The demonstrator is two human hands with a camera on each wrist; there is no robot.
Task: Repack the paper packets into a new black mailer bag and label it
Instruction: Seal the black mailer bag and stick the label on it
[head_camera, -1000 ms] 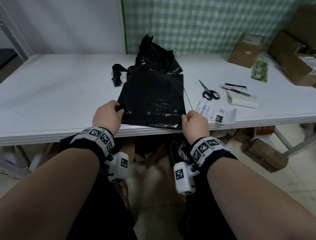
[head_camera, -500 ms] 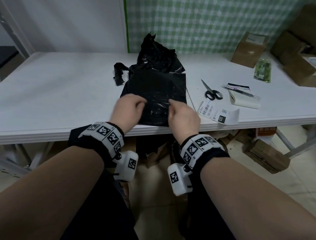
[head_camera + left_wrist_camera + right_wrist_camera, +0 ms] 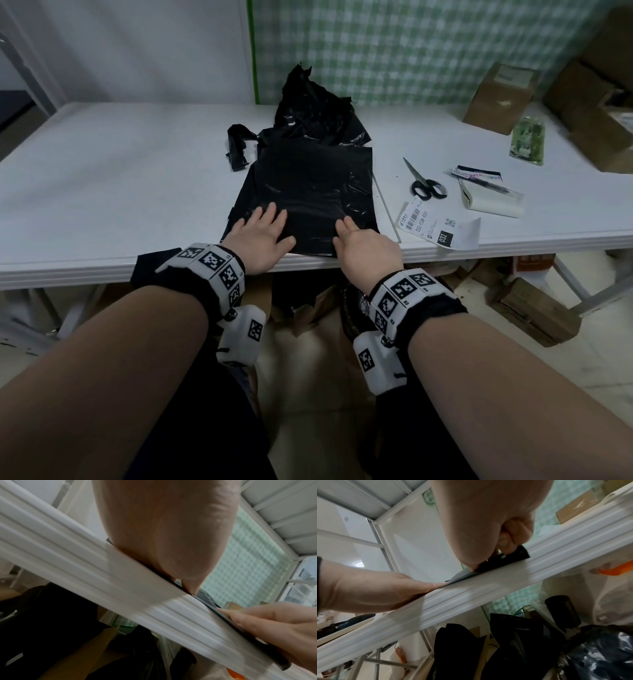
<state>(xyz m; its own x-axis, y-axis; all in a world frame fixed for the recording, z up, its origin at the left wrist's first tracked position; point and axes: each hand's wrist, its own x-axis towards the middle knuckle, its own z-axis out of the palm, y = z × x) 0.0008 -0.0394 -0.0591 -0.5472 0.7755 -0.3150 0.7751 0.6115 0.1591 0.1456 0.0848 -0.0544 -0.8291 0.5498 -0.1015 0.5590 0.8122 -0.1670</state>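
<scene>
A: ok so nearest the table (image 3: 102,205) edge, the person has both hands down on the black mailer bag (image 3: 308,192). The left hand (image 3: 260,240) lies flat, fingers straight and spread, pressing the bag's near left part.

B: and the right hand (image 3: 366,250)? From the head view it looks flat too.

A: mostly, it rests on the near right corner, but the right wrist view shows a couple of its fingers (image 3: 513,534) curled onto the bag's edge (image 3: 505,559), right where that hangs at the table lip. So it's pinning the corner more than lying loose.

B: the bag itself lies flat in the middle of the table, near edge on the rim.

A: yep. Just right of it sits a printed shipping label (image 3: 442,226), untouched, with scissors (image 3: 424,185) a bit further back and a pen on a paper pad (image 3: 489,198) beside those.

B: behind the flat bag there's a crumpled black bag (image 3: 315,109), and far right some cardboard boxes (image 3: 503,96) plus a green packet (image 3: 527,140).
</scene>
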